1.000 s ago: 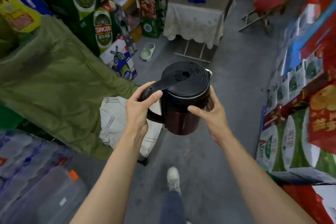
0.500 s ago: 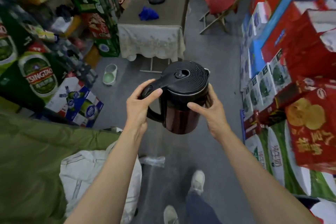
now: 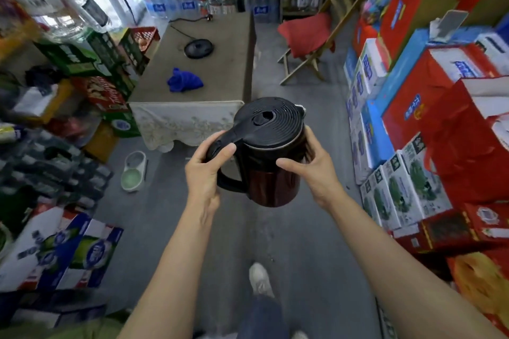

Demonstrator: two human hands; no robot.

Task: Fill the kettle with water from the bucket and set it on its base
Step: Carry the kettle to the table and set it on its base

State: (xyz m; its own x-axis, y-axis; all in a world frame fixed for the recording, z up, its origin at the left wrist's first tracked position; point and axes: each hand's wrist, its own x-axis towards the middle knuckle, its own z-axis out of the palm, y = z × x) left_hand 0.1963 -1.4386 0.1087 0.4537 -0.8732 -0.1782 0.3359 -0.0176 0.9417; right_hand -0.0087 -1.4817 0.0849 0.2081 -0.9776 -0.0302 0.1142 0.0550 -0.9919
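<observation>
A dark red kettle (image 3: 271, 173) with a black ribbed lid, which is closed, hangs in the air in front of me. My left hand (image 3: 205, 170) grips its black handle, thumb on top. My right hand (image 3: 314, 165) cups the kettle's right side. The round black base (image 3: 199, 48) lies with its cord on the far part of a cloth-covered table (image 3: 234, 82) straight ahead. No bucket is in view.
A blue cloth (image 3: 185, 80) lies on the table. A folding chair with a red cushion (image 3: 305, 33) stands right of it. Stacked boxes (image 3: 429, 124) line the right, crates and bottle packs (image 3: 63, 250) the left. A green pet bowl (image 3: 133, 172) sits on the floor aisle.
I have walked forward with the kettle held the same way. The table and base are closer and more centred. The green tarp and white sack have dropped out of view.
</observation>
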